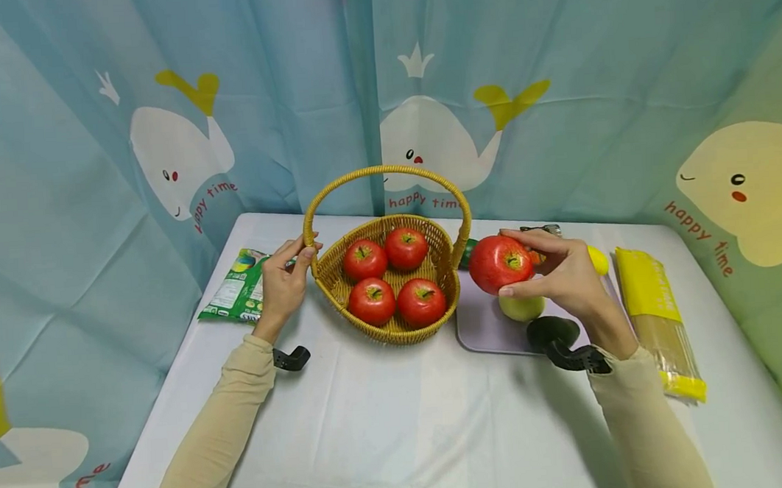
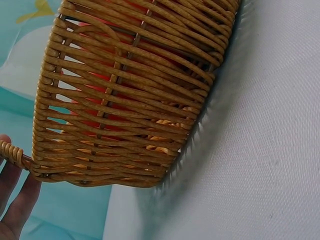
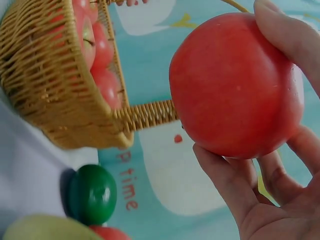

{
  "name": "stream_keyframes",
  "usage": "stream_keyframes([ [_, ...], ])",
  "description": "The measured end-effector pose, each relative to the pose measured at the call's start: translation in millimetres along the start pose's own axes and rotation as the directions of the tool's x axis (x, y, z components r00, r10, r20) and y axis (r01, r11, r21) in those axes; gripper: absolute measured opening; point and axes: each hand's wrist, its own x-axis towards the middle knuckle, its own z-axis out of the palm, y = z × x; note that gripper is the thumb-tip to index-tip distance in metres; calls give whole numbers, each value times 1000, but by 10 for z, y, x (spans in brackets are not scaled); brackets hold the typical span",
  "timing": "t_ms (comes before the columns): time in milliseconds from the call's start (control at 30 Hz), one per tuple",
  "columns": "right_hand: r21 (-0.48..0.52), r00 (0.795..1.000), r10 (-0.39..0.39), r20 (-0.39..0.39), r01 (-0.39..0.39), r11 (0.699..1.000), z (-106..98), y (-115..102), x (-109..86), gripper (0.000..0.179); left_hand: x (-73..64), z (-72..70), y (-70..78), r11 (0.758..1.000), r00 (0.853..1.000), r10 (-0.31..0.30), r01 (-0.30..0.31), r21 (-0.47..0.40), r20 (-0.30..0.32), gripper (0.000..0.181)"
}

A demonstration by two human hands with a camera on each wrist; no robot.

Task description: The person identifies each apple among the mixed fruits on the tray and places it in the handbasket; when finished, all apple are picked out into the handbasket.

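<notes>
A wicker basket (image 1: 394,335) with a tall arched handle (image 1: 387,170) holds several red apples (image 1: 373,302). My left hand (image 1: 284,283) grips the left foot of the handle; in the left wrist view, fingers (image 2: 22,202) show behind the wrapped handle end. Just right of the basket, my right hand (image 1: 568,275) holds another red apple (image 1: 498,264) in the air, thumb on one side and fingers on the other. The right wrist view shows this apple (image 3: 235,85) apart from the basket's wall (image 3: 50,85), in front of part of the handle.
Below the raised apple lies a light purple tray (image 1: 485,331) bearing a yellow-green fruit (image 1: 522,308), a dark green avocado-like item (image 1: 552,331) and other produce. A yellow pack of noodles (image 1: 652,289) lies at right, a green snack bag (image 1: 237,292) at left. A curtain (image 1: 330,92) stands behind.
</notes>
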Motion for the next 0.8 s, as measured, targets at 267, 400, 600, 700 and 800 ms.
stream_keyframes([
  [267, -19, 996, -20, 89, 22, 1000, 211, -27, 101, 80, -6, -22, -170, 1000, 1000, -10, 9, 4, 11, 30],
  [400, -44, 991, -21, 136, 27, 999, 322, -56, 150, 77, -1, -44, -330, 1000, 1000, 10, -9, -7, 17, 31],
  [600, -111, 986, 1, 168, 18, 994, 490, -103, 213, 77, 7, -41, -334, 1000, 1000, 11, -11, 4, 10, 30],
  [700, -115, 982, 29, 188, -7, 993, 586, -117, 247, 77, 10, -39, -341, 1000, 1000, 4, -4, 4, 3, 30],
  [800, -107, 975, 70, 211, -49, 993, 687, -126, 289, 78, 7, -29, -336, 1000, 1000, -3, 3, 0, -2, 31],
])
